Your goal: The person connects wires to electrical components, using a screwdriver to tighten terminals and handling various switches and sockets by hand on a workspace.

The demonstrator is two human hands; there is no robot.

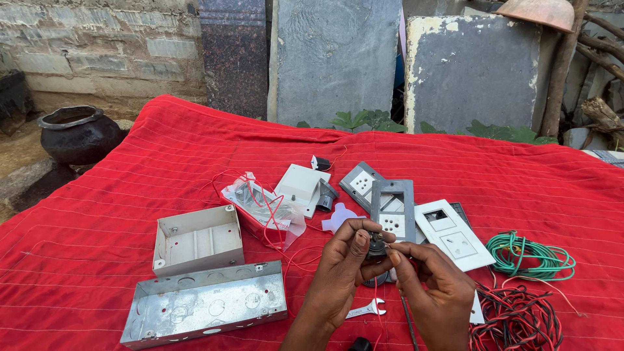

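My left hand [341, 270] and my right hand [432, 286] meet over the red cloth [130, 195], both pinching a small dark round part [377, 244] between their fingertips. Just beyond them lies a grey switch frame [393, 209] with a socket insert, and a white switch plate [453, 234] lies to its right. A small spanner [365, 309] rests on the cloth under my wrists.
Two open metal boxes lie at the left, a small one [197, 239] and a long one [205, 304]. A clear bag with red wires [260, 205], a white box [299, 185], a green wire coil [530, 255] and a red-black wire bundle [517, 320] surround my hands.
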